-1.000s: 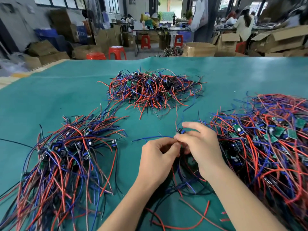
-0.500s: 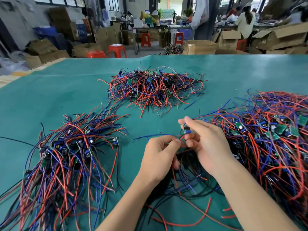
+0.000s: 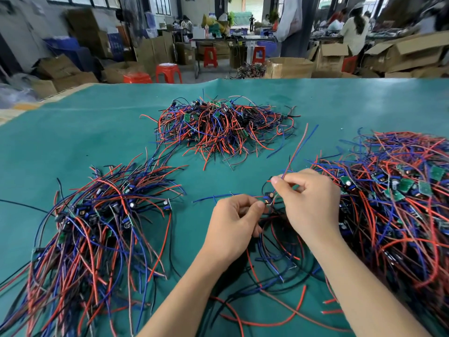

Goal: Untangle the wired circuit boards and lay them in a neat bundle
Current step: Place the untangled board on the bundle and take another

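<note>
Three heaps of wired circuit boards lie on the one green table [image 3: 73, 132]: a combed-out bundle [image 3: 97, 227] at the left, a tangled far pile [image 3: 218, 127], and a large right pile [image 3: 401, 203]. Two hands work between them, the left hand [image 3: 233, 222] and right hand [image 3: 313, 203], holding one small board [image 3: 268, 198]. Four red plastic stools [image 3: 168, 72] stand beyond the table; the boards and wires in each heap are too many to count.

Teal green mat [image 3: 73, 132] covers the work surface, a ripple along its far edge. Beyond it, two red plastic stools [image 3: 168, 72] stand side by side on the floor; two more red stools [image 3: 210, 57] further back beside a table. Open brown cardboard boxes [image 3: 289, 67] stacked left and right of the aisle. A person in a pale top [image 3: 352, 32] stands at a far bench, back turned. Background blurred
</note>
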Motion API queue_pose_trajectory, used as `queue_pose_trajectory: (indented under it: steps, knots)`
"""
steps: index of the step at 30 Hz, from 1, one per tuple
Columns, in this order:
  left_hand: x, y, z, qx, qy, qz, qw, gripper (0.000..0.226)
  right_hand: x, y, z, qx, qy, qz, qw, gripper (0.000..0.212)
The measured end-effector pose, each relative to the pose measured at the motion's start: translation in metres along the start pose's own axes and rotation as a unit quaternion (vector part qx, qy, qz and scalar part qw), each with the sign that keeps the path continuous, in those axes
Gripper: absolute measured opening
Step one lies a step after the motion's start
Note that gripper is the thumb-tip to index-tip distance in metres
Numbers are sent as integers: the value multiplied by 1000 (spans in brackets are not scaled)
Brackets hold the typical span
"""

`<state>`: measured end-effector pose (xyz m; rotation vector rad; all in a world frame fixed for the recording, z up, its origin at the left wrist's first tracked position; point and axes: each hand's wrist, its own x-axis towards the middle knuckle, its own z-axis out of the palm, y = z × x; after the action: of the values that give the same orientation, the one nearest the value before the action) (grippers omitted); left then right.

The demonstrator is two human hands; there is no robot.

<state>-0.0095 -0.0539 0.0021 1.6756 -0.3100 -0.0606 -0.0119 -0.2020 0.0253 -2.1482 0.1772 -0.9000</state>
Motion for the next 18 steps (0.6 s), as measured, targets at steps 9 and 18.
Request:
queue_pose_trajectory:
  steps: [9,18]
  knots:
    - [1,-1,0,12,-15,8,1000,22,12,-1,-20,-36,139,-54,988,15]
    - [1,-3,1,-15,39,9,999,20,30,-1,-43,86,291,16,953,15]
